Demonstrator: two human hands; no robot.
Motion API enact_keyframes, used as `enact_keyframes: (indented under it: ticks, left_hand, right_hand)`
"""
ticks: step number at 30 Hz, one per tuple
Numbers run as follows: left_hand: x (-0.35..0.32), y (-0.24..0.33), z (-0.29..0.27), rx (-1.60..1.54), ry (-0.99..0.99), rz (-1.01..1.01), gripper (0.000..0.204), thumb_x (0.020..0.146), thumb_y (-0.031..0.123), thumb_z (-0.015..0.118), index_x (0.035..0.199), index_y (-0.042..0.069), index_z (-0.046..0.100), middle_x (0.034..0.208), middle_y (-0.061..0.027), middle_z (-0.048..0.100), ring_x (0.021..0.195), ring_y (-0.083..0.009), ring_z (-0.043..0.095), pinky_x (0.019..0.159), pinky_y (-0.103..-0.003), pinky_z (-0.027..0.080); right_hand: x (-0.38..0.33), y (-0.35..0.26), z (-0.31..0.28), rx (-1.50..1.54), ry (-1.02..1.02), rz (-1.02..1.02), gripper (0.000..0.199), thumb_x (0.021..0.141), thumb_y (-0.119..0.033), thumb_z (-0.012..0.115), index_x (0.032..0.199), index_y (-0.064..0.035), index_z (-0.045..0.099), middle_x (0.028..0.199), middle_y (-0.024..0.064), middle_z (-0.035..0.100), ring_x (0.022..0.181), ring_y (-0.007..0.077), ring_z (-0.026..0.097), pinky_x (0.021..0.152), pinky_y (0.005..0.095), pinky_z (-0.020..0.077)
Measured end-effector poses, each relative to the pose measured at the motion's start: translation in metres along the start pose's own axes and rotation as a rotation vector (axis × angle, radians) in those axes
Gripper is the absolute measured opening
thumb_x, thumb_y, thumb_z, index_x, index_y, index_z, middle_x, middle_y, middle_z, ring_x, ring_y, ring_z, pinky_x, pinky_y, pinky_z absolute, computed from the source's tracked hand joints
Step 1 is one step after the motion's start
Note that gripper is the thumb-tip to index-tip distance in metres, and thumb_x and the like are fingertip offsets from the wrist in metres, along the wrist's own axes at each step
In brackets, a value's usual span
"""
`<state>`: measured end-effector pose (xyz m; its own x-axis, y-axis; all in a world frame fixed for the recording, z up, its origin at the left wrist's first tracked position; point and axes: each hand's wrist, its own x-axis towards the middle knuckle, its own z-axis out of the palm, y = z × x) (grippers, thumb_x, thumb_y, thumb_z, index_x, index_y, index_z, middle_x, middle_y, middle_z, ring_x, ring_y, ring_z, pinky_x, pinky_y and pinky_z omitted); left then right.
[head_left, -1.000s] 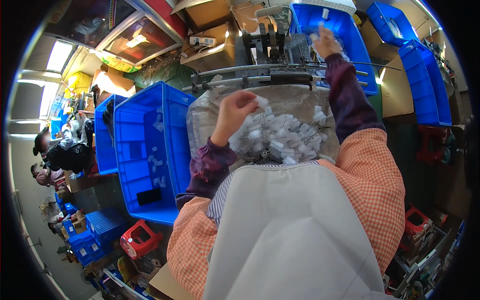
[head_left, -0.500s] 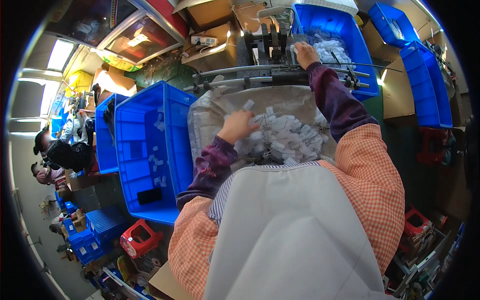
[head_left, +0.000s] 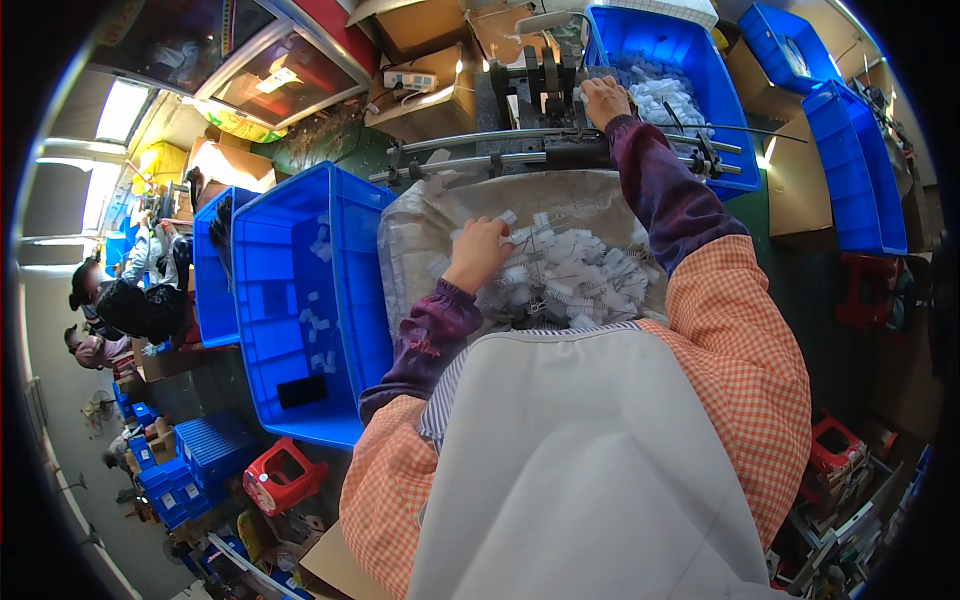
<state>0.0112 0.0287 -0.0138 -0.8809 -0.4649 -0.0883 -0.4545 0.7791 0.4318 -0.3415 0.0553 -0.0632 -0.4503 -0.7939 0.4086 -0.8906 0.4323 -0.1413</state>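
My left hand (head_left: 482, 254) is over the left side of a heap of small white plastic pieces with metal prongs (head_left: 575, 270). Its fingertips close on one white plastic piece (head_left: 508, 217) at the heap's upper edge. The heap lies on a pale cloth sheet (head_left: 420, 225) stretched in front of me. Farther off, my right hand (head_left: 605, 102) is at the right side of a dark bench machine (head_left: 545, 85), its fingers curled. What those fingers grip is too small to tell. Two metal rods (head_left: 480, 145) run across in front of the machine.
A deep blue bin (head_left: 345, 290) on the left holds a few white pieces and a dark flat object (head_left: 301, 392). Behind my right hand, another blue bin (head_left: 735, 130) contains many white pieces. A thin dark rod (head_left: 760, 131) sticks out rightward. Red stools (head_left: 285, 476) and cardboard boxes stand around.
My left hand has risen slightly, and its spread fingers have drawn together at a white piece. My right hand has shifted slightly left along the machine's side.
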Motion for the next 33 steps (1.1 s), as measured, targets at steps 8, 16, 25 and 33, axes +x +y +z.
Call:
enact_keyframes:
  ticks: [8,16,25,33]
  left_hand:
    - [-0.001,0.000,0.004,0.207,-0.064,-0.071,0.035,0.064,0.019,0.066,0.097,0.009,0.058,0.093,-0.0112,0.058,0.096,-0.0313,0.051,0.077,-0.040,0.045]
    - [-0.002,0.002,-0.001,0.188,-0.046,-0.140,0.021,0.069,0.008,0.059,0.087,0.002,0.053,0.090,-0.0185,0.057,0.085,-0.0358,0.056,0.070,-0.043,0.048]
    - [0.002,0.005,-0.005,0.090,0.112,-0.069,0.009,0.075,0.004,0.049,0.083,0.002,0.052,0.082,-0.0203,0.058,0.077,-0.0375,0.058,0.066,-0.043,0.047]
    - [0.003,0.003,-0.042,-0.085,0.269,-0.027,0.012,0.073,0.006,0.056,0.084,0.003,0.061,0.080,-0.0156,0.062,0.073,-0.0319,0.060,0.066,-0.038,0.047]
  right_hand:
    - [0.002,-0.005,-0.020,-0.005,-0.120,0.153,0.020,0.079,-0.028,0.053,0.093,-0.0161,0.063,0.095,-0.0005,0.060,0.100,0.0202,0.049,0.086,0.0416,0.0299]
    - [-0.020,-0.012,-0.041,-0.135,-0.133,0.281,0.030,0.077,-0.038,0.056,0.096,-0.0159,0.064,0.108,0.0046,0.051,0.110,0.0247,0.037,0.093,0.0430,0.0242]
    - [-0.009,-0.056,-0.014,-0.088,-0.063,0.247,0.028,0.079,-0.028,0.048,0.094,-0.0104,0.063,0.102,0.0093,0.053,0.107,0.0277,0.039,0.091,0.0450,0.0249]
    - [-0.013,-0.045,-0.021,-0.131,-0.095,0.253,0.026,0.080,-0.027,0.046,0.096,-0.0131,0.062,0.102,0.0078,0.055,0.107,0.0270,0.042,0.091,0.0458,0.0250]
